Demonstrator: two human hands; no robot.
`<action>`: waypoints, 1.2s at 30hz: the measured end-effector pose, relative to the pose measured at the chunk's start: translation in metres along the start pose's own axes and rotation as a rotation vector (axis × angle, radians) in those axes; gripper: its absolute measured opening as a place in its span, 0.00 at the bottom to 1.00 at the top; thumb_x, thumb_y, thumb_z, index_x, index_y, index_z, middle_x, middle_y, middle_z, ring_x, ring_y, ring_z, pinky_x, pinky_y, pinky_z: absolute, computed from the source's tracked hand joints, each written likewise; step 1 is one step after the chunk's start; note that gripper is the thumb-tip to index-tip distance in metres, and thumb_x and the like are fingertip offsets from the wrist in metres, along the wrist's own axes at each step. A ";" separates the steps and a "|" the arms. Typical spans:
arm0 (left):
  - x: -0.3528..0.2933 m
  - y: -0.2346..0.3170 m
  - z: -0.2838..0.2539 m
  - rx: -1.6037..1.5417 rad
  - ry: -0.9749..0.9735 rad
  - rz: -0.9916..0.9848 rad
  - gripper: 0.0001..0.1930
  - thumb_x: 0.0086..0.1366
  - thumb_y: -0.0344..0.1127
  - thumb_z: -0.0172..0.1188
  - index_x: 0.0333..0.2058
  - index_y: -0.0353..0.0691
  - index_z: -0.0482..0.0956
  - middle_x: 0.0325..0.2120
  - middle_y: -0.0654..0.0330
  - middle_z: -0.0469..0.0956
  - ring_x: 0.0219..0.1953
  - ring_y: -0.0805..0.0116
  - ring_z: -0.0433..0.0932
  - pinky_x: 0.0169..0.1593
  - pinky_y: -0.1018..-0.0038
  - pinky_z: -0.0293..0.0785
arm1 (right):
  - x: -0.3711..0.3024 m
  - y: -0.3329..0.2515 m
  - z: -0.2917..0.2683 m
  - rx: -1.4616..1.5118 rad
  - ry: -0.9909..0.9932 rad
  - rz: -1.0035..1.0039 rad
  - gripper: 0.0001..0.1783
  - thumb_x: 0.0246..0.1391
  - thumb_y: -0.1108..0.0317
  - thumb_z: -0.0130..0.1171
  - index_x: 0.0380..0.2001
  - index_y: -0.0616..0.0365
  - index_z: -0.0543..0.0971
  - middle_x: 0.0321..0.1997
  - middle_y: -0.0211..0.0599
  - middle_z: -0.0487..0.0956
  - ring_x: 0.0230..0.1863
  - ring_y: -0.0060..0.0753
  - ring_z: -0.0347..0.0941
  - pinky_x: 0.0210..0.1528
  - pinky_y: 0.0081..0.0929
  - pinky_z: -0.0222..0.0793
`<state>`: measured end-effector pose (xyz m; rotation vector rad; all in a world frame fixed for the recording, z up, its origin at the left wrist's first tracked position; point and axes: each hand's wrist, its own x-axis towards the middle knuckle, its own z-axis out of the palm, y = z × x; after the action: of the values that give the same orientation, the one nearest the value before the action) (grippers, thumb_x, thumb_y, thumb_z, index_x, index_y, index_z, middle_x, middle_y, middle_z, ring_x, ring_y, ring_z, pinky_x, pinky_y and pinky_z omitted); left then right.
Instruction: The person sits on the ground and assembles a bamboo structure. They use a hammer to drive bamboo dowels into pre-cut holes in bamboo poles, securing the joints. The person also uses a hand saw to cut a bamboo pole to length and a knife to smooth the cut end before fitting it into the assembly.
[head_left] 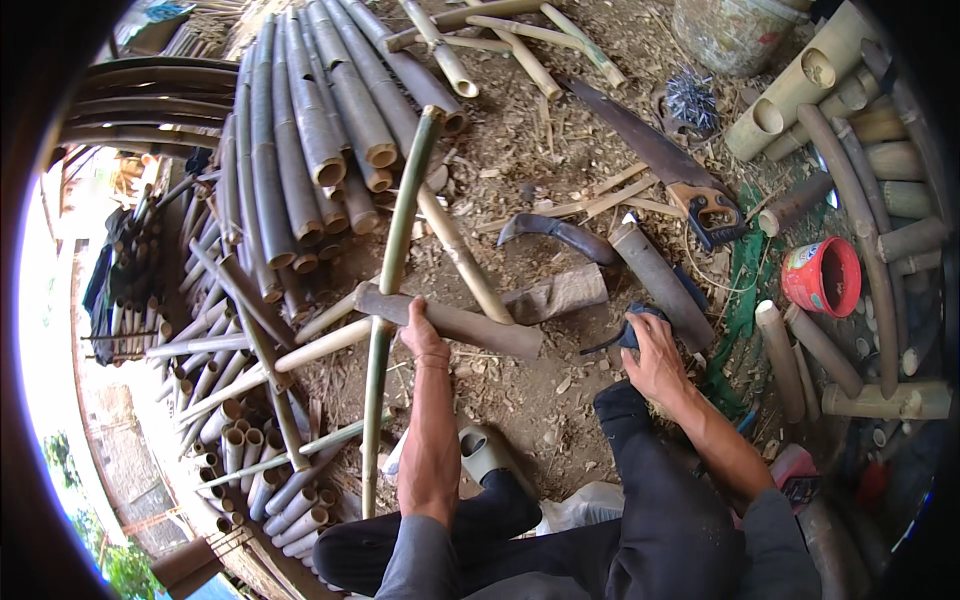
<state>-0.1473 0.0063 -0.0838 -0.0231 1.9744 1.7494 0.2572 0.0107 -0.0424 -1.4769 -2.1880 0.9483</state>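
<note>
My left hand is closed round a short brown bamboo piece, held level across a long green bamboo pole. The pole stands slanted in front of me, its lower end by my left leg. Above my right knee, my right hand has its fingers bent over a small dark blue object with a thin dark strip sticking out to the left; its kind is unclear. Just beyond lie a curved dark blade tool, a flat-faced wooden block and a thick bamboo section.
Long bamboo poles are stacked at the far left, with cut tubes below. A handsaw lies on the chip-covered ground. To the right are a red bucket and more bamboo; a stained pail stands behind.
</note>
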 end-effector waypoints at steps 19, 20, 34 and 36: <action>-0.015 -0.031 -0.013 0.563 -0.141 -0.002 0.39 0.67 0.53 0.62 0.60 0.20 0.62 0.56 0.39 0.70 0.53 0.55 0.74 0.59 0.65 0.71 | 0.218 0.173 -0.151 0.039 0.633 0.313 0.21 0.56 0.64 0.62 0.52 0.61 0.79 0.44 0.46 0.84 0.45 0.42 0.81 0.52 0.35 0.73; -0.020 -0.026 -0.014 0.522 -0.208 0.120 0.42 0.67 0.53 0.62 0.62 0.19 0.59 0.58 0.36 0.66 0.56 0.52 0.71 0.62 0.63 0.68 | 0.235 0.176 -0.156 0.075 0.601 0.398 0.23 0.54 0.63 0.63 0.52 0.59 0.79 0.44 0.44 0.85 0.46 0.41 0.81 0.51 0.34 0.74; -0.065 0.026 0.029 0.621 -0.267 0.548 0.17 0.68 0.33 0.58 0.52 0.29 0.74 0.51 0.53 0.69 0.54 0.62 0.71 0.58 0.67 0.70 | 0.307 0.194 -0.145 -0.085 0.716 0.481 0.16 0.56 0.56 0.63 0.42 0.53 0.84 0.36 0.46 0.85 0.40 0.47 0.81 0.46 0.39 0.73; -0.063 0.030 0.030 0.669 -0.273 0.526 0.16 0.68 0.30 0.58 0.52 0.29 0.74 0.51 0.53 0.69 0.53 0.62 0.72 0.57 0.67 0.71 | 0.315 0.196 -0.146 -0.121 0.711 0.446 0.13 0.56 0.56 0.62 0.35 0.53 0.85 0.34 0.47 0.84 0.38 0.50 0.81 0.45 0.40 0.73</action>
<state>-0.0918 0.0202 -0.0343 0.9778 2.3730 1.1697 0.3520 0.3940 -0.0995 -2.0129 -1.4501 0.3056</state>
